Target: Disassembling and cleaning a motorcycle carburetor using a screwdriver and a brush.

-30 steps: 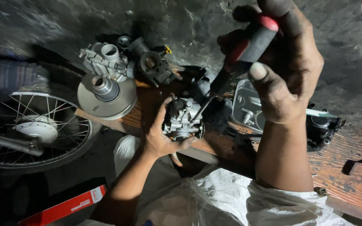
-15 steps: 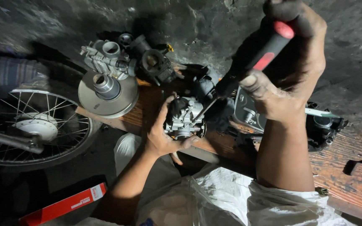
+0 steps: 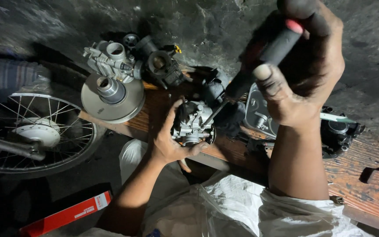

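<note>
Dim workshop scene, lit from above and in front: the metal parts and wooden bench catch the light while the floor at lower left sinks into near-black shadow. The raised right hand, closest to the lens, shows soft and slightly blurred.

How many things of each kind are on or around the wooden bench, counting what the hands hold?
Carburetors: 2, one in the left hand at, one at
Screwdrivers: 1, in the right hand
Pulley discs: 1
Spoked wheels: 1
Red boxes: 1
Total: 6
</note>
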